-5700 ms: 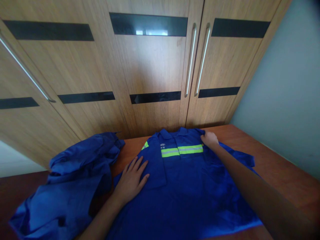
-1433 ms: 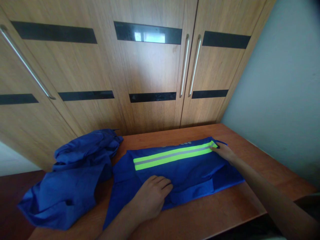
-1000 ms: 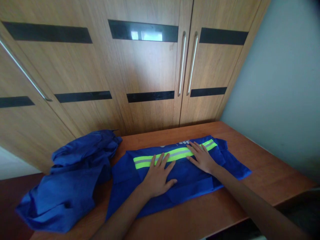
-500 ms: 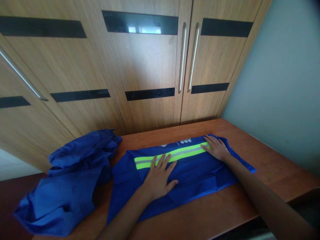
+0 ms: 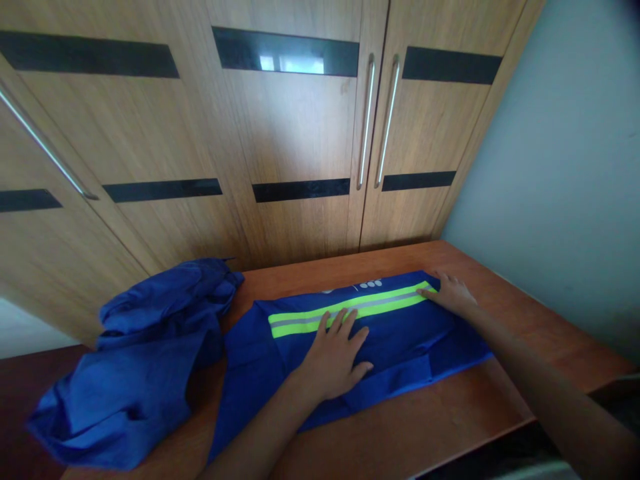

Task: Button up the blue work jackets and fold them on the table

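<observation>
Folded work shirt (image 5: pixel 400 333) lies mid-table (image 5: pixel 450 420), long axis left to right. Crumpled garment heap (image 5: pixel 145 360) just beside it, left. Wardrobe (image 5: pixel 300 133) behind table, wall (image 5: pixel 565 180) right. Left hand (image 5: pixel 335 360) flat on shirt's middle, right hand (image 5: pixel 453 293) on its far right corner.

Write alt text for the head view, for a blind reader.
Two hands lie flat on a folded blue work shirt with a yellow-green reflective stripe on a wooden table: left hand at its middle, right hand at the stripe's right end. A crumpled blue garment lies to its left, wardrobe doors behind.
</observation>
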The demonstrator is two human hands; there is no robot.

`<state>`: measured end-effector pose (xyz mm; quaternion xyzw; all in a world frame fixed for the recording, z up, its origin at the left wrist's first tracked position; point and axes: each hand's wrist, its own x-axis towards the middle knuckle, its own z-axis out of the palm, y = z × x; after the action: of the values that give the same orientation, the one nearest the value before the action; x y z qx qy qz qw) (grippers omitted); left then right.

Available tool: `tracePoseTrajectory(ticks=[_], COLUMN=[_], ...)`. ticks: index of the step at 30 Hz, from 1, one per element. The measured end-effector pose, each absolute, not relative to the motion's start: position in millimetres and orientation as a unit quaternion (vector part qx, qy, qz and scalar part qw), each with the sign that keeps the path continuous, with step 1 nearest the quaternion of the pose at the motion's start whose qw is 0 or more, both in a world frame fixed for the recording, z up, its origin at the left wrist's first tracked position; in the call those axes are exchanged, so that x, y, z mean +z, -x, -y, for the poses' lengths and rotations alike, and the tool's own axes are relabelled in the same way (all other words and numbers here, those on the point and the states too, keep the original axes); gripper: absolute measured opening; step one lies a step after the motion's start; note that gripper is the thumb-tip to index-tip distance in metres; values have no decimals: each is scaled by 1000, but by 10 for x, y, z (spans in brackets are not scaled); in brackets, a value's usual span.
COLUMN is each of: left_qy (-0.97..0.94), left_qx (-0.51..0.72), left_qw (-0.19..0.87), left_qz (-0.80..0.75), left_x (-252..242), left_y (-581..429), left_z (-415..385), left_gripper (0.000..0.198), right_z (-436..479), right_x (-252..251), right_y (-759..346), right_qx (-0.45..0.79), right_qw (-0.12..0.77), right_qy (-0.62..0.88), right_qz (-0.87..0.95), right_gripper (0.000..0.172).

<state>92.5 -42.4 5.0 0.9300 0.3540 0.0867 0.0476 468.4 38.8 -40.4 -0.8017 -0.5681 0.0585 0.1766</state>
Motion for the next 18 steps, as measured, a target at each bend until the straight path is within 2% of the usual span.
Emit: tracePoseTrajectory(ticks=[2, 7, 10, 14, 18], left_qy=[-925, -886, -874, -875, -887], left_qx=[96, 133, 135, 123, 126], left_qw=[48, 25, 17, 23, 11], left_qz=[-363, -444, -467, -468, -444], left_x=[44, -105, -256, -320, -194], left_y=[-1046, -1307, -1365, -1351, -1354], left_z=[422, 410, 425, 422, 323], left_gripper=[60, 74, 77, 77, 78], right_z=[-461, -404, -274, -143, -35], right_x=[-270, -18, 35, 147, 407], right_y=[-4715, -4722, -4717, -4651, -4493], right_qx=[157, 481, 610, 612, 604], right_qw=[215, 241, 247, 296, 340], right_qy=[785, 683, 624, 613, 603], right_qz=[560, 493, 420, 403, 394], right_gripper=[84, 47, 39, 30, 31])
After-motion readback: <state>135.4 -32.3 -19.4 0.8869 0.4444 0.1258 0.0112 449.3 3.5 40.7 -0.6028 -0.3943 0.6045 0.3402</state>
